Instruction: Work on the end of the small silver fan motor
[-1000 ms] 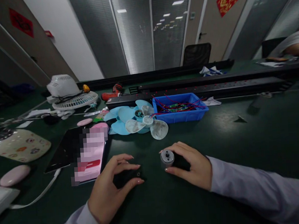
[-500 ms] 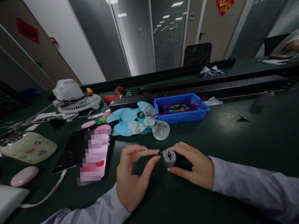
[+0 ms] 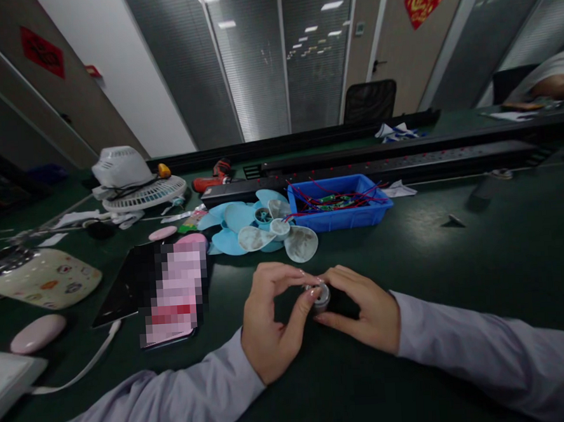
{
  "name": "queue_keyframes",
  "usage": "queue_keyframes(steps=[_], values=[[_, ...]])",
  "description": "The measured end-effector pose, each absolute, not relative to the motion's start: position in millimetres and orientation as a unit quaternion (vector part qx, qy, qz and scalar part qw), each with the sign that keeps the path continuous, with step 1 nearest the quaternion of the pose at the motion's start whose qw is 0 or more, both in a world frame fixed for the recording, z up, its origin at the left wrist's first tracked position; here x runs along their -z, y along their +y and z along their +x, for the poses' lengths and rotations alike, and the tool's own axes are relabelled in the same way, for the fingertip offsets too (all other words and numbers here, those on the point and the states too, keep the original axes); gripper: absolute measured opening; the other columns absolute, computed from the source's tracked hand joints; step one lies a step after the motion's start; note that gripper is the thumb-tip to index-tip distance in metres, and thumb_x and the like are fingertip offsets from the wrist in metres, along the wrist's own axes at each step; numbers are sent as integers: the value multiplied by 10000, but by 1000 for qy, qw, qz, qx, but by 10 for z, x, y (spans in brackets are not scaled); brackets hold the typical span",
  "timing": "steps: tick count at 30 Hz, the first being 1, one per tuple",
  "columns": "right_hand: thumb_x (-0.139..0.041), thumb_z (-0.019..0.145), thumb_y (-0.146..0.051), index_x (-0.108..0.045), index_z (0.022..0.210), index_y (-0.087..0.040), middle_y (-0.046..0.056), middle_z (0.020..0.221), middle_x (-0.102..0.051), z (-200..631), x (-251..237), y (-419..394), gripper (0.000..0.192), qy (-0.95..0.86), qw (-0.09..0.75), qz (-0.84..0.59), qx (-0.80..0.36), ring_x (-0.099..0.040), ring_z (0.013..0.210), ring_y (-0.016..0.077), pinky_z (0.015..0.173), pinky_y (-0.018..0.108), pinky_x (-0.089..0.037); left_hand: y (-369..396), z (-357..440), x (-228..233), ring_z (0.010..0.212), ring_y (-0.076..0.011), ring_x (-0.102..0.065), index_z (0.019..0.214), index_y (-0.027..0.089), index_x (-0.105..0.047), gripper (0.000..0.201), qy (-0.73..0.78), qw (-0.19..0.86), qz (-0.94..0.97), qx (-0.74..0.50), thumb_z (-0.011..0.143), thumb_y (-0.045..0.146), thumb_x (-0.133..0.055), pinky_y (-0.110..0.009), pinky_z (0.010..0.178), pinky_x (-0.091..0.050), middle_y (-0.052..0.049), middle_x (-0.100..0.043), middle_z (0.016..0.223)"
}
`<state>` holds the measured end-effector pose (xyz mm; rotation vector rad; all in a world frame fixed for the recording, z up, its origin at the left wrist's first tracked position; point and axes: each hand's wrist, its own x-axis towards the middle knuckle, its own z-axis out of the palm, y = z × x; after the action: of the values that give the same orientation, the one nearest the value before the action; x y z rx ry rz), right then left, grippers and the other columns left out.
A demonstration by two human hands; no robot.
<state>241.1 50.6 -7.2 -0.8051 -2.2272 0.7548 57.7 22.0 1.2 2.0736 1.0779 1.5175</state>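
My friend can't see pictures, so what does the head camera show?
Two hands, left hand and right hand, meet on a small silver motor above a dark green table. Behind lie pale blue fan blades and a blue bin of wires.

motor (image 3: 321,296): only its round silver end shows at centre frame; the body is covered by the right hand (image 3: 364,311)
left hand (image 3: 274,320): fingertips lie over the motor's face; whether a small part sits between them is too small to tell
phone (image 3: 175,294): screen blurred out, left of centre
person (image 3: 548,80): cut off by the right edge, face blurred
white device (image 3: 6,384): cut off at the lower left corner
blue bin (image 3: 340,217): its wired parts too small to identify
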Motion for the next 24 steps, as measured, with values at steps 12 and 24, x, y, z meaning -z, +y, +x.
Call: queue_keyframes(steps=[12, 24], values=[[-663, 805, -259, -563, 1005, -178, 57, 914, -614, 2407, 53, 501, 237, -853, 323, -301, -278, -540, 855, 199, 785, 352, -428, 239, 523, -58, 966, -222, -562, 1047, 223, -577, 202, 409, 181, 759, -473, 860, 147, -561, -392, 842, -443, -53, -655, 955], [-664, 808, -275, -568, 1049, -170, 57, 923, -615, 2413, 70, 508, 280, -854, 316, -301, -282, -539, 851, 197, 768, 349, -422, 239, 497, -71, 983, -207, -558, 1073, 227, -620, 222, 415, 197, 768, -447, 909, 175, -480, -357, 841, -458, -64, -596, 1014]])
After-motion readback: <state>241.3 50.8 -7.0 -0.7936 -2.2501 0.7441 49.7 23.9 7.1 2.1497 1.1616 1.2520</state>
